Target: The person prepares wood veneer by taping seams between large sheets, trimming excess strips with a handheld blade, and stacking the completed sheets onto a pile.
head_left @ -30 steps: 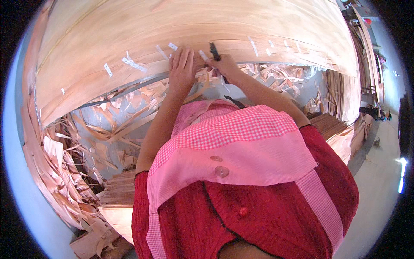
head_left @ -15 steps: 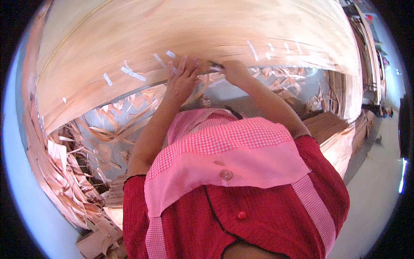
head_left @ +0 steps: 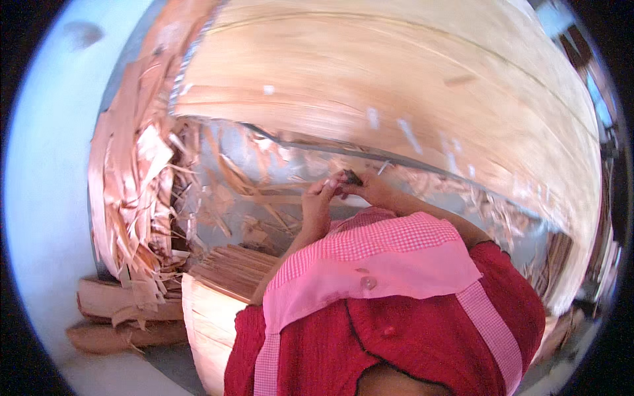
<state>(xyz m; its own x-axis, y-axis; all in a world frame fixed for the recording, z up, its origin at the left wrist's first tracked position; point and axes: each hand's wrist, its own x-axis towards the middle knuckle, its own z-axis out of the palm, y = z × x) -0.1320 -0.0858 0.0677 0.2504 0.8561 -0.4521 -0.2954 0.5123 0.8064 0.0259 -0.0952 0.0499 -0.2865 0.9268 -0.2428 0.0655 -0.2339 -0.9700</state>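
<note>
Both hands have come together in front of my apron, just off the near edge of a wide wood veneer sheet (head_left: 317, 72). In my right hand (head_left: 375, 191) is a small dark object (head_left: 352, 177), its kind too blurred to tell. My left hand (head_left: 319, 199) is closed, its fingertips pinched against or close beside that object; whether they hold something of their own is hidden. A thin white strip (head_left: 384, 167) sticks up by the right hand. Several short white tape strips (head_left: 409, 135) lie on the veneer.
Torn veneer scraps (head_left: 148, 191) pile up at the left. A stack of veneer sheets (head_left: 231, 270) stands at my near left, with wooden boards (head_left: 129, 300) beside it. More shavings litter the grey surface (head_left: 224, 204) below the sheet's edge. A pale wall (head_left: 53, 198) rises on the far left.
My hands have left the veneer's edge and drawn back toward my body, meeting each other. The view has swung left, so the sheet sits further right and tilted.
</note>
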